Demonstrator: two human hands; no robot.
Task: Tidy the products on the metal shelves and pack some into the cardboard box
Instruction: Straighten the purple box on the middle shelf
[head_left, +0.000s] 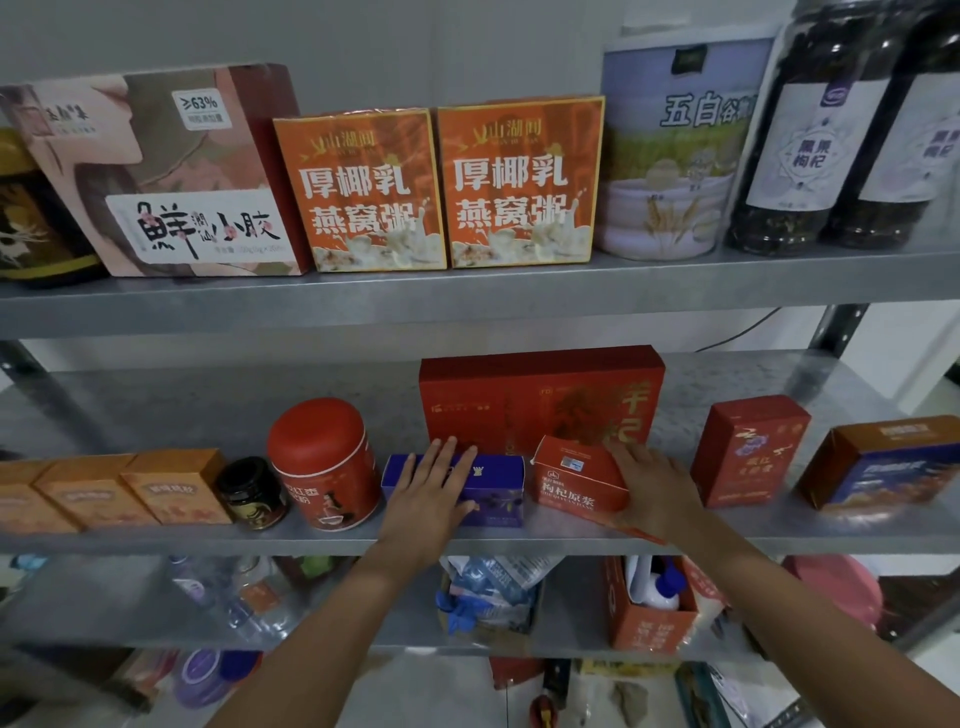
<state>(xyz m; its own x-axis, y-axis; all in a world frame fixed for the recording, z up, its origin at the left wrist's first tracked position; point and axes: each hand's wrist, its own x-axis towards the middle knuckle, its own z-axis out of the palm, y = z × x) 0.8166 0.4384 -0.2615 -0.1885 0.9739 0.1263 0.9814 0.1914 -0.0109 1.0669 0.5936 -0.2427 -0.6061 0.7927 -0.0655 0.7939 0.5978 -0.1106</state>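
Observation:
On the middle metal shelf (519, 543) my left hand (434, 486) lies flat, fingers spread, on top of a small blue box (498, 486). My right hand (657, 491) presses against the right side of a small red box (574, 480) standing next to the blue one. Behind both stands a large flat red gift box (540, 397). No cardboard packing box is clearly in view.
Left on this shelf: a red tin (324, 462), a dark jar (252, 493), three orange boxes (119, 491). Right: a red carton (748, 449) and a brown-blue box (883, 467). The upper shelf holds two orange cartons (441, 187), a pink box, a canister, dark jars. Clutter fills the lower shelf.

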